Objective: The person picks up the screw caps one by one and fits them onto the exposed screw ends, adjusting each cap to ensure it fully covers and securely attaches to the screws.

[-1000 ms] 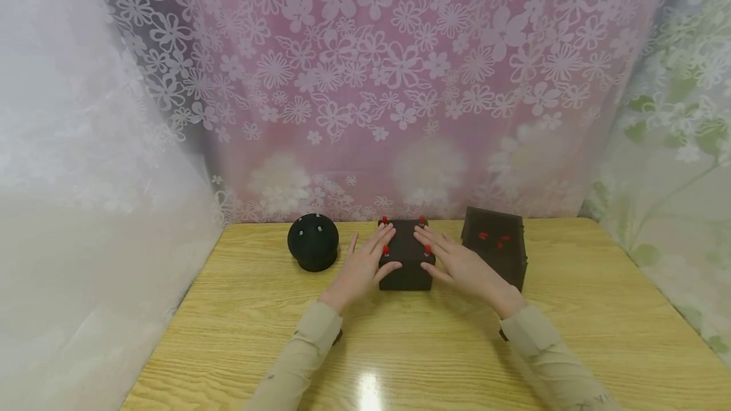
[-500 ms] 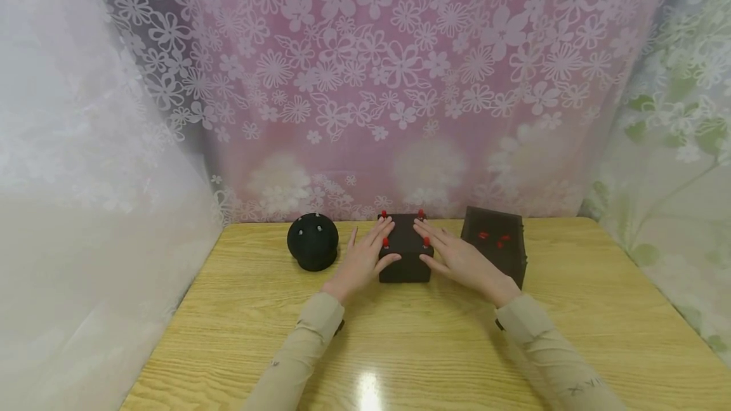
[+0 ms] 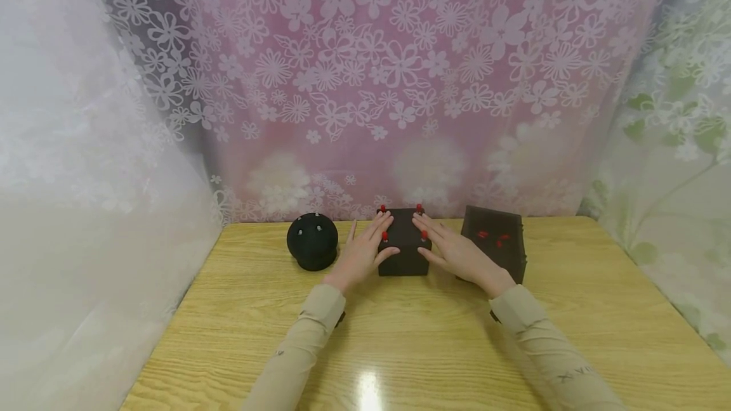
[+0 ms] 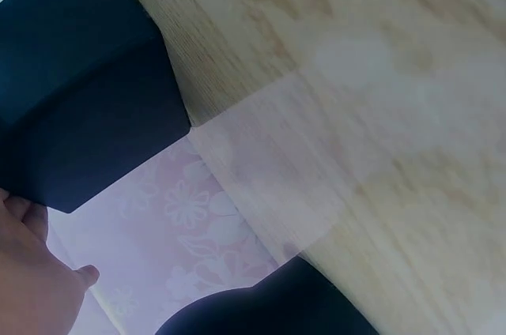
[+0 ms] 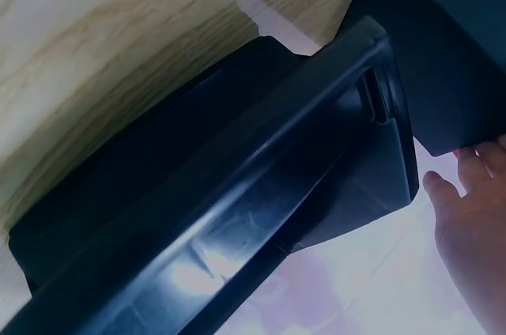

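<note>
A black box (image 3: 404,227) with a red knob at each top corner stands at the back middle of the wooden table, between my two hands. My left hand (image 3: 361,254) lies along its left side, fingers straight over the top edge, thumb toward the front face. On the opposite side, my right hand (image 3: 457,254) mirrors this, its straight fingers on the right top edge. In the left wrist view the left hand (image 4: 39,272) touches the box (image 4: 87,90) at a lower edge. Fingertips of the right hand (image 5: 474,216) meet the box (image 5: 443,43) in the right wrist view.
To the left stands a round black object (image 3: 311,241) with small pale studs on top. Close by my right hand is a dark angular case (image 3: 494,240) with red marks. A pink flowered curtain (image 3: 400,81) hangs behind the table's back edge (image 3: 257,223).
The black box has slid a short way toward the curtain, with both hands moving along on it. The round object and the dark case have stayed in place.
</note>
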### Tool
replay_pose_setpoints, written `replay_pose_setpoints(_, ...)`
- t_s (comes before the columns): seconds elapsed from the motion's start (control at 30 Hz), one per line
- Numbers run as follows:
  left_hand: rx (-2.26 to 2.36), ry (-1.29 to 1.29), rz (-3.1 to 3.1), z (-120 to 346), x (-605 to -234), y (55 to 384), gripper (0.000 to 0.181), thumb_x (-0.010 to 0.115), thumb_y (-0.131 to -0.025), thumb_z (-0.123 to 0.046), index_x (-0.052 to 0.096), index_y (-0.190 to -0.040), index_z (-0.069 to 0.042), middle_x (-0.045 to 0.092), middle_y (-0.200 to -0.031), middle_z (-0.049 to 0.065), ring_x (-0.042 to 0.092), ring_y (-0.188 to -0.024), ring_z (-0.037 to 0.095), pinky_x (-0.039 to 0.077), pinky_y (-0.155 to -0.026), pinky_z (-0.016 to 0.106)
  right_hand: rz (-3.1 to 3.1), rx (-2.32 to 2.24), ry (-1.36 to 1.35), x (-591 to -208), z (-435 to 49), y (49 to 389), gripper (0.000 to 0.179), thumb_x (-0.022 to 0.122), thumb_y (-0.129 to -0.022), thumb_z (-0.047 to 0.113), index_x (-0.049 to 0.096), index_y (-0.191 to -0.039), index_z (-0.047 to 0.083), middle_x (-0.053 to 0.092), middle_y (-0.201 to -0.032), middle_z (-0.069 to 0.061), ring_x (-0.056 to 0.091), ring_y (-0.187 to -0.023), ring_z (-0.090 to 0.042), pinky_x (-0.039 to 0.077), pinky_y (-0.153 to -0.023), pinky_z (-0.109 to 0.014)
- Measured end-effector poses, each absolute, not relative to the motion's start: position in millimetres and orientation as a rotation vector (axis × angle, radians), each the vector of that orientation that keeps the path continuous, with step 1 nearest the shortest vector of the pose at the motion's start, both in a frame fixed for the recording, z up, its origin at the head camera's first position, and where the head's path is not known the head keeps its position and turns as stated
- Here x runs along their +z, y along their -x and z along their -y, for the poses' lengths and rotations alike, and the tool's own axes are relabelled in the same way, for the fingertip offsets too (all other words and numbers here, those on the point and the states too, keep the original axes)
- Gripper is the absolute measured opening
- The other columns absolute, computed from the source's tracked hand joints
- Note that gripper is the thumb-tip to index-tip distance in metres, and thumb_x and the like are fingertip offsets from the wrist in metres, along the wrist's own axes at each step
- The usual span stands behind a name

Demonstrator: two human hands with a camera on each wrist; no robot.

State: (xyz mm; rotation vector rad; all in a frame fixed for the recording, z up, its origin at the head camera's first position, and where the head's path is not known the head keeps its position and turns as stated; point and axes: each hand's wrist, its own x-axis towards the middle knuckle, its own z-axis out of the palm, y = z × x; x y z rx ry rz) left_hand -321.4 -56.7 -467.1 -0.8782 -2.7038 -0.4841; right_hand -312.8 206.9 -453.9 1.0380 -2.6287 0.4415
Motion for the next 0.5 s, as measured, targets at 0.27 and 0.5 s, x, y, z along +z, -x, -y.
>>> replay_pose_setpoints(0.27,-0.479,0.871,2.737,57.3,-465.6,326.0,0.076,0.044,-0.102,-0.058,0.020,-0.164,-0.020,0.016,-0.170,-0.003,0.016,-0.155,0.013,0.004,-0.125,0.059,2.677,0.497,-0.997,-453.4,-205.3,315.6,0.071,0.064,-0.102,0.028,0.029,-0.161,0.010,0.027,-0.165,-0.015,0.042,-0.142,-0.037,0.037,-0.115,-0.056)
replay_pose_setpoints(0.5,-0.492,0.865,2.756,57.7,-465.5,329.2,0.076,0.042,-0.102,-0.059,0.018,-0.164,-0.022,0.014,-0.170,-0.005,0.013,-0.155,0.011,0.004,-0.125,0.058,2.680,0.478,-0.988,-453.1,-203.6,318.1,0.070,0.064,-0.102,0.027,0.030,-0.160,0.008,0.027,-0.165,-0.016,0.040,-0.144,-0.037,0.034,-0.117,-0.056)
